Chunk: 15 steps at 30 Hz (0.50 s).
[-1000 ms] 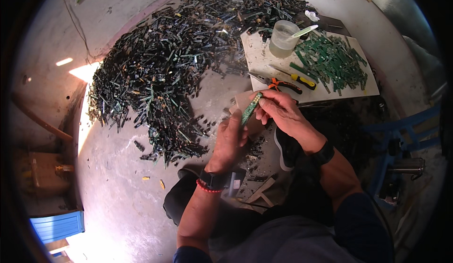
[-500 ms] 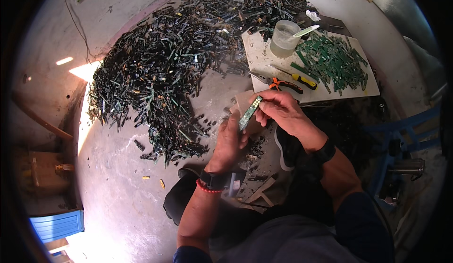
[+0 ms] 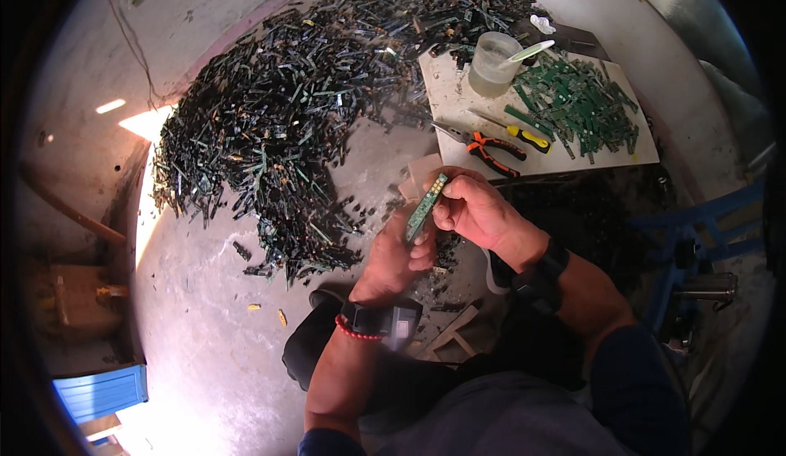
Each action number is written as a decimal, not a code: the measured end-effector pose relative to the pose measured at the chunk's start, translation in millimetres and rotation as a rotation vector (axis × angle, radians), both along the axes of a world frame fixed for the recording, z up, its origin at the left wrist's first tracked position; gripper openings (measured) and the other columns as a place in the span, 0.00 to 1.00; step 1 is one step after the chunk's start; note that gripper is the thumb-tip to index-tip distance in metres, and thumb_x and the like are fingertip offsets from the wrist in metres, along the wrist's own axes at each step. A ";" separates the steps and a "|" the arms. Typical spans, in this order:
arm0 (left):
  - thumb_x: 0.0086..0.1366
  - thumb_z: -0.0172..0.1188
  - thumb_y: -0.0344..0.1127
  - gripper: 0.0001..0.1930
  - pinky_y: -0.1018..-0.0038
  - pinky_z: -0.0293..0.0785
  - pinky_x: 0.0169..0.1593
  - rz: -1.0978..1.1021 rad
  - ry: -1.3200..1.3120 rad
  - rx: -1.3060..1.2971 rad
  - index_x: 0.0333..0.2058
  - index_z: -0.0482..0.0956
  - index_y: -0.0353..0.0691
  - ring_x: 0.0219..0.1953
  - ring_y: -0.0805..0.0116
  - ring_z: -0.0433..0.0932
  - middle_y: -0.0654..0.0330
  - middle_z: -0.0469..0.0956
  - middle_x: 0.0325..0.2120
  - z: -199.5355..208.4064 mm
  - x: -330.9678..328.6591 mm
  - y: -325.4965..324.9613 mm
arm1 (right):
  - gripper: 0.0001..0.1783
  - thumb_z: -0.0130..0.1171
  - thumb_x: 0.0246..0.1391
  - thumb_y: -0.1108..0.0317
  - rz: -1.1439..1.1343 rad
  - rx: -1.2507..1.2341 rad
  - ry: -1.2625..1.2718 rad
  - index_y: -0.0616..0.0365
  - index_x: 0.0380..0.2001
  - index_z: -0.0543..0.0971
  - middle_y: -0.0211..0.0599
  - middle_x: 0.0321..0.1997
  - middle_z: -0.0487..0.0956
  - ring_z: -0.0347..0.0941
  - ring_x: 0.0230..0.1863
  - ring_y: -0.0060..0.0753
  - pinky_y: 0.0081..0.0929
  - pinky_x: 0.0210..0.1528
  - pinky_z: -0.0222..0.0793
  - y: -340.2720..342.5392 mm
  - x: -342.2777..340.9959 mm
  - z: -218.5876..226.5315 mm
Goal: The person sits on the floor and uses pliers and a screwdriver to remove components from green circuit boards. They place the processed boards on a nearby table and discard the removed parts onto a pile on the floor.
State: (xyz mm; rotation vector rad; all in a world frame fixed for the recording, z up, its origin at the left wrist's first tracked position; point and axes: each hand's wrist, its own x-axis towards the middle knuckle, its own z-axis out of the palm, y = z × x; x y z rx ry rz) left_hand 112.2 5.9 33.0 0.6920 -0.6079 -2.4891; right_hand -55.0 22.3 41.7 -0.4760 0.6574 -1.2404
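A narrow green circuit board strip (image 3: 423,211) with a row of pale gold pads near its far end slants between my hands. Its near end is gripped by my left hand (image 3: 390,253), with the fingers curled under it. My right hand (image 3: 481,215) pinches the strip near the padded end with thumb and fingers. Just beyond my right hand, orange-and-black pliers (image 3: 489,151) lie on a white board (image 3: 449,89). Next to them is a screwdriver (image 3: 528,137) with a yellow-and-black handle.
A big heap of dark strips (image 3: 278,120) covers the floor ahead and left. On the board stand a cloudy plastic cup (image 3: 491,67), a white-handled tool (image 3: 532,51) across it, and a pile of green board strips (image 3: 577,104). A blue stool (image 3: 100,392) is at far left.
Both hands and the circuit board strip have shifted slightly toward me and left. My right hand has come away from the pliers, so more of their handles shows.
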 end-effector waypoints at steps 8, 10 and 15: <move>0.68 0.34 0.48 0.20 0.81 0.47 0.16 0.018 0.048 0.159 0.25 0.66 0.41 0.11 0.78 0.50 0.70 0.56 0.11 -10.3 0.9 0.1 | 0.09 0.47 0.53 0.73 0.000 0.024 0.179 0.64 0.33 0.75 0.32 0.25 0.73 0.70 0.22 0.22 0.22 0.24 0.68 -5.3 0.1 0.9; 0.68 0.33 0.47 0.20 0.81 0.47 0.16 0.044 0.025 0.191 0.25 0.65 0.41 0.11 0.78 0.50 0.69 0.57 0.11 -13.3 0.3 0.1 | 0.08 0.47 0.53 0.73 0.020 0.028 0.251 0.63 0.32 0.75 0.32 0.24 0.73 0.71 0.22 0.22 0.21 0.24 0.69 -7.3 -3.2 1.3; 0.68 0.33 0.47 0.20 0.81 0.49 0.16 0.076 -0.071 0.174 0.25 0.65 0.40 0.11 0.77 0.52 0.68 0.58 0.11 -17.3 -3.2 0.4 | 0.05 0.48 0.52 0.74 0.027 0.029 0.333 0.60 0.30 0.74 0.30 0.24 0.74 0.71 0.22 0.21 0.21 0.24 0.70 -7.1 -6.1 -2.5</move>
